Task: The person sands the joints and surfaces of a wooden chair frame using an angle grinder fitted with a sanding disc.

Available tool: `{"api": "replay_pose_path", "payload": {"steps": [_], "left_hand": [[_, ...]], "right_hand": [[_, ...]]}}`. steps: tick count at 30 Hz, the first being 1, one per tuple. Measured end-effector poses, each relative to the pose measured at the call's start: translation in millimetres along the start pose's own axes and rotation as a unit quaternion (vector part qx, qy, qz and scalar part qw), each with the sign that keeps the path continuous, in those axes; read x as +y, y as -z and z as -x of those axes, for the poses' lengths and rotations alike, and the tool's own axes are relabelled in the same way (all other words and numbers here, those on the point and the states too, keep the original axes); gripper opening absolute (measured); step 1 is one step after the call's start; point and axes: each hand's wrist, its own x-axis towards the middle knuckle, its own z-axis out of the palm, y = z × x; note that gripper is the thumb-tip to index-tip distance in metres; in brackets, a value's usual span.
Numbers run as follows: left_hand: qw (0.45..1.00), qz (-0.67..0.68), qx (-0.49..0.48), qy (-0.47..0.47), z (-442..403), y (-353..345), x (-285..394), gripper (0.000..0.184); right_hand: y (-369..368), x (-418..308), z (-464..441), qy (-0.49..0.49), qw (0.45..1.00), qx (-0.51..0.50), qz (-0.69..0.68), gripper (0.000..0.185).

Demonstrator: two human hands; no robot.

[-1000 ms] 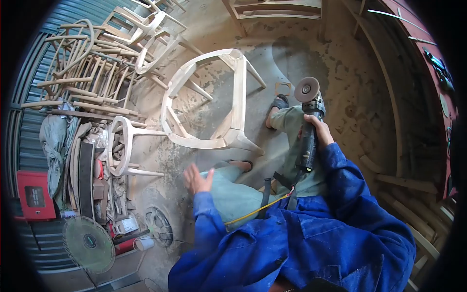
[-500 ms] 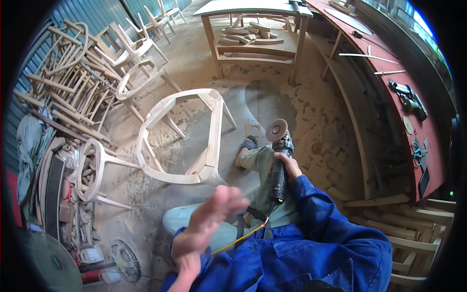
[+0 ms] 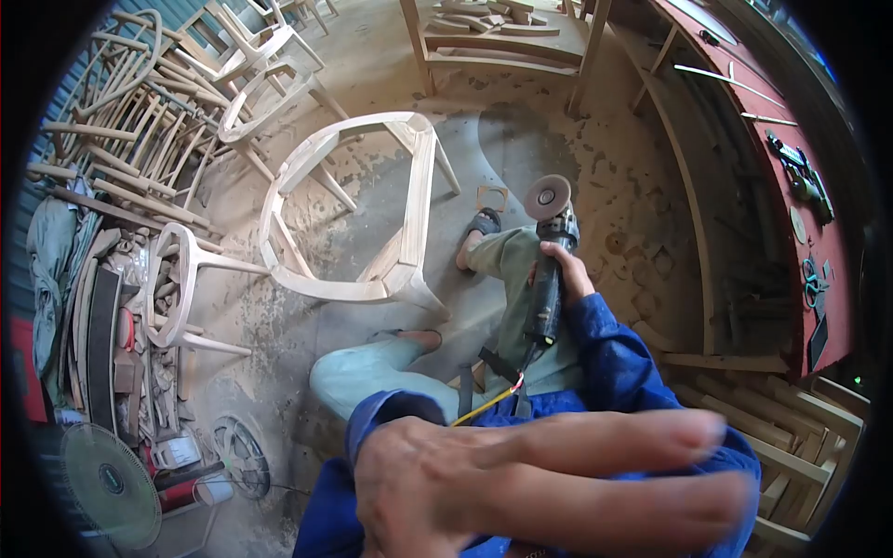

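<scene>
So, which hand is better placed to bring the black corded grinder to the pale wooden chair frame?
Probably the right hand: it grips the black grinder, while the left hand, raised and outstretched, holds nothing visible.

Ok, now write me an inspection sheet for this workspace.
Surface: floor patchy, strewn with pale-brown, dust-like material.
Job's things: angle grinder held disc end up, clear of the wooden seat frame standing nearby; whether the disc spins cannot be told.
Clutter: heaped wooden parts at the left wall; scraps beside a fan.
Hands: right hand wrapped around the grinder body; left hand raised near the camera, fingers extended, nothing seen in it.
Cables: yellow cord from the grinder's rear, passing over the lap, then out of sight.
Surroundings: red-topped bench on the right with scissors; other people, nothing seen.
</scene>
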Motion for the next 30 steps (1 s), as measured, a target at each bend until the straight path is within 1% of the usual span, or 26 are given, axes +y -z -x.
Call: {"api": "replay_pose_path", "payload": {"steps": [2, 3, 4, 5, 6, 7, 8, 9, 11, 13, 15, 16, 18, 20, 22, 24, 25, 26, 30], "left_hand": [[0.998, -0.051, 0.034, -0.001, 14, 14, 13, 0.111], [0.991, -0.104, 0.081, 0.010, 26, 23, 22, 0.111], [0.975, -0.172, 0.137, 0.032, 41, 36, 31, 0.111], [0.933, -0.271, 0.221, 0.088, 63, 54, 44, 0.111], [0.852, -0.374, 0.312, 0.195, 85, 76, 57, 0.117], [0.721, -0.529, 0.324, 0.308, 111, 104, 64, 0.122], [0.547, -0.655, 0.328, 0.405, 143, 129, 67, 0.128], [0.429, -0.757, 0.241, 0.431, 182, 150, 70, 0.125], [0.308, -0.826, 0.167, 0.441, 248, 184, 59, 0.119], [0.339, -0.800, 0.209, 0.449, 300, 199, 37, 0.114], [0.283, -0.821, 0.172, 0.466, 317, 197, 9, 0.111], [0.245, -0.826, 0.155, 0.483, 325, 188, 1, 0.110], [0.240, -0.839, 0.177, 0.455, 327, 190, -6, 0.115], [0.246, -0.843, 0.183, 0.442, 327, 190, -4, 0.112], [0.250, -0.843, 0.188, 0.437, 336, 192, -1, 0.109], [0.244, -0.843, 0.189, 0.441, 339, 194, 0, 0.107], [0.245, -0.842, 0.187, 0.444, 340, 192, 1, 0.106], [0.243, -0.842, 0.188, 0.444, 342, 191, 2, 0.105], [0.245, -0.838, 0.195, 0.446, 341, 195, 1, 0.104]], "right_hand": [[-3, -1, 5, 0.011, 1.000, 0.008, 0.012, 0.041], [-3, -1, 4, 0.015, 1.000, 0.013, 0.021, 0.041], [-1, 0, 2, 0.012, 1.000, 0.020, 0.017, 0.040], [0, 0, 2, 0.013, 1.000, 0.018, 0.016, 0.040], [1, -1, 2, 0.013, 1.000, 0.016, 0.014, 0.039], [2, -2, 0, 0.014, 1.000, 0.012, 0.002, 0.039], [3, -2, 0, 0.010, 1.000, 0.008, -0.004, 0.039], [4, -2, 1, 0.002, 1.000, 0.000, -0.007, 0.038], [1, -3, -1, 0.010, 1.000, 0.005, -0.002, 0.038], [-2, -3, 2, 0.025, 0.999, 0.024, 0.016, 0.037], [-2, -7, 5, 0.054, 0.997, 0.028, 0.038, 0.038], [-5, -3, 6, 0.056, 0.997, 0.024, 0.050, 0.038], [2, 0, -3, 0.043, 0.998, 0.013, 0.043, 0.039], [12, 2, -10, 0.007, 1.000, 0.003, 0.029, 0.041], [13, 4, -14, -0.002, 1.000, 0.016, -0.020, 0.043], [11, -1, -9, -0.008, 1.000, -0.002, -0.017, 0.044], [9, -1, -8, -0.007, 1.000, 0.006, -0.019, 0.043], [10, -3, -6, -0.015, 1.000, -0.010, -0.016, 0.042], [4, -5, -1, -0.007, 1.000, 0.009, 0.015, 0.042]]}}
